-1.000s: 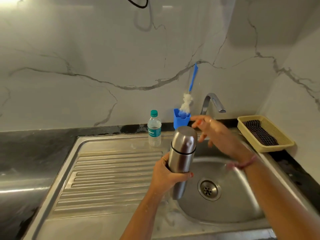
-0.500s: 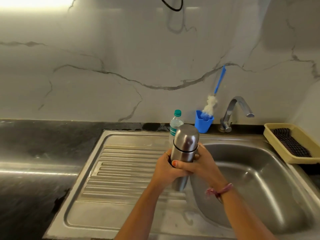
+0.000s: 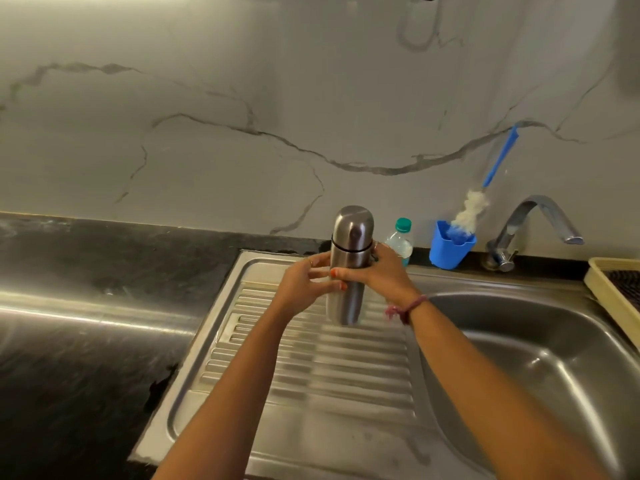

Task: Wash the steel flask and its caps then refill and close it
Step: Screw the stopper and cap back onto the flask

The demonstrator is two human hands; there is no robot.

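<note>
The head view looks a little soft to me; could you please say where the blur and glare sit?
Head view: motion blur smears the draining board ridges and the counter, where a bright glare streak runs; the flask, gripped by the right hand, stays fairly sharp; the wide lens bends the sink rim.

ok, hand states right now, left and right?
Left hand: open, fingers spread beside the upright cylindrical steel flask, barely touching.
Right hand: fingers wrapped round the flask's middle, holding it.
</note>
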